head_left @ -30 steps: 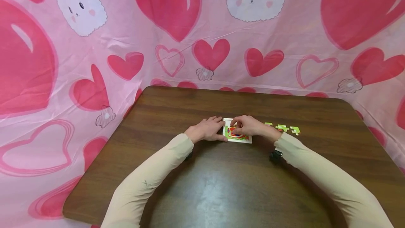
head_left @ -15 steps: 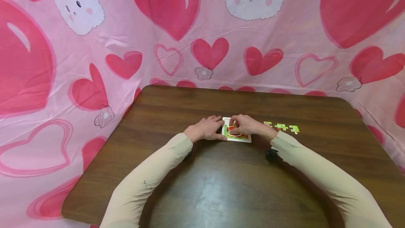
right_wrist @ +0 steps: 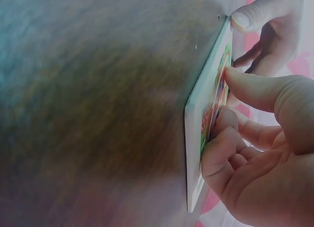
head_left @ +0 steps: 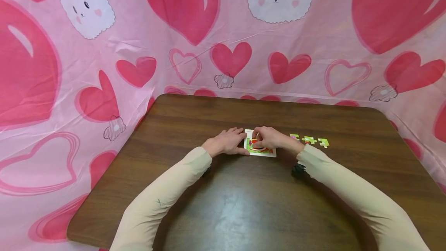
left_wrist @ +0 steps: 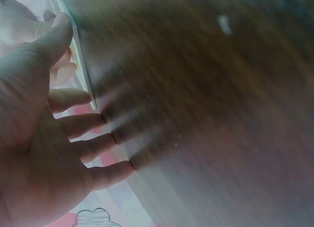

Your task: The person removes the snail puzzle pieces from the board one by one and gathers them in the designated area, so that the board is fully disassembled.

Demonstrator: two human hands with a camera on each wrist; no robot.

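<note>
A small jigsaw puzzle board (head_left: 263, 155) with a white border and a green, red and blue picture lies flat on the table. My left hand (head_left: 228, 142) rests at its left side, fingers spread and extended, the thumb against the near left corner. In the left wrist view, the left fingers (left_wrist: 100, 151) reach down to the table beside the board's edge. My right hand (head_left: 271, 138) is over the board, its fingers bent and thumb lowered onto the red part of the picture. In the right wrist view, its thumb (right_wrist: 252, 87) touches the picture; I cannot tell whether a loose piece is between the fingertips.
Three loose green puzzle pieces (head_left: 309, 140) lie in a row to the right of the right hand. The brown wooden table (head_left: 195, 115) has rounded corners. Behind and beside it hangs a pink cloth (head_left: 251, 34) printed with hearts and white animal faces.
My right hand and forearm have shifted slightly left over the board, showing more of the leftmost loose piece. The left hand keeps its place at the board's edge.
</note>
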